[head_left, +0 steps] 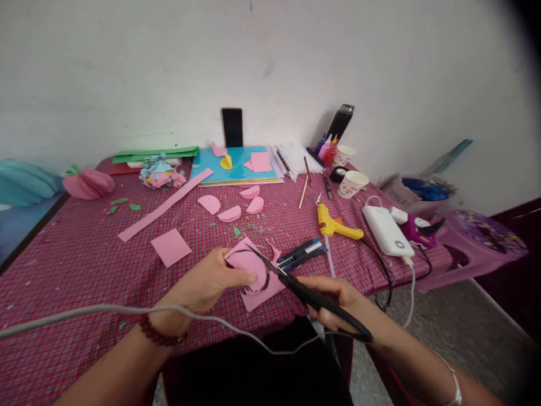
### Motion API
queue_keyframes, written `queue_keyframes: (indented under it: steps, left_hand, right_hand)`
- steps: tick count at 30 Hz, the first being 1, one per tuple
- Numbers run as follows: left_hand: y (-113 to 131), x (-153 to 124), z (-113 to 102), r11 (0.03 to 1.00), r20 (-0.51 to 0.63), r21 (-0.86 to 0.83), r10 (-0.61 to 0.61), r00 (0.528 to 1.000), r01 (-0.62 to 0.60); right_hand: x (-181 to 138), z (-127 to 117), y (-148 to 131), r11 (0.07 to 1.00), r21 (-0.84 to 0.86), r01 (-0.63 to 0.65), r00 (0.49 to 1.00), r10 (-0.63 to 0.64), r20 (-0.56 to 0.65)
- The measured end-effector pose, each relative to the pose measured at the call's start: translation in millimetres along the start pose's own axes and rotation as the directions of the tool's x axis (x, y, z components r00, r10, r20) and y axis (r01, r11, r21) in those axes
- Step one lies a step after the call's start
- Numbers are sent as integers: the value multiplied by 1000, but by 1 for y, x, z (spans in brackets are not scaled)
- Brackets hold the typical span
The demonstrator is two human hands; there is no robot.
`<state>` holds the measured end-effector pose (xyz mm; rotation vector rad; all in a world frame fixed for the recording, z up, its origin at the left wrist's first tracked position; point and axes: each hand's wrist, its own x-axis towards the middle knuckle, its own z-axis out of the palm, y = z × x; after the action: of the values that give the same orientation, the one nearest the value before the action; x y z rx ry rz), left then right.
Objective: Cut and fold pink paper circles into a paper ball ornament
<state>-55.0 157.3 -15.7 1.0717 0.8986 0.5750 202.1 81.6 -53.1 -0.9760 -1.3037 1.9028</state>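
Observation:
My left hand [207, 285] pinches a pink paper sheet [256, 276] marked with a dark curved line, thumb on top, just above the table's near edge. My right hand [338, 301] grips black scissors [296, 282] by the handles. Their blades point up and left and reach into the pink sheet along the drawn curve. Both hands hover over the red checked tablecloth [84, 265].
Pink half-circles [230, 213], a pink square [171, 247], a long pink strip [164, 206], a yellow glue gun [333, 224], a stapler [302, 254], a white power bank [386, 230], paper cups [353, 183], coloured paper sheets [236, 166], a black phone [232, 127] and a purple stool [482, 242].

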Motion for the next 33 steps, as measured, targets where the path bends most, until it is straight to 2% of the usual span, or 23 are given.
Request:
queue_keyframes:
  steps: [7,13,18,24,28,33]
  left_hand:
    - [-5,2,8,996,33,-59,-65,997,67]
    - [-10,3,14,995,32,-48,-88,996,90]
    - [-9,3,14,993,56,-8,-116,992,117]
    - [-4,0,16,991,119,-28,-130,984,134]
    - [-8,1,17,994,153,18,-105,983,103]
    - [-12,1,21,992,107,41,-123,987,120]
  right_hand:
    - [6,-4,9,998,64,0,995,-7,98]
    - [7,0,5,1000,10,24,997,-25,71]
    - [6,1,-3,1000,-21,-16,997,17,76]
    - [4,-2,1,1000,13,-1,995,-1,100]
    - [4,-1,3,999,35,6,995,-9,95]
    - [2,-1,3,999,41,16,995,-20,99]
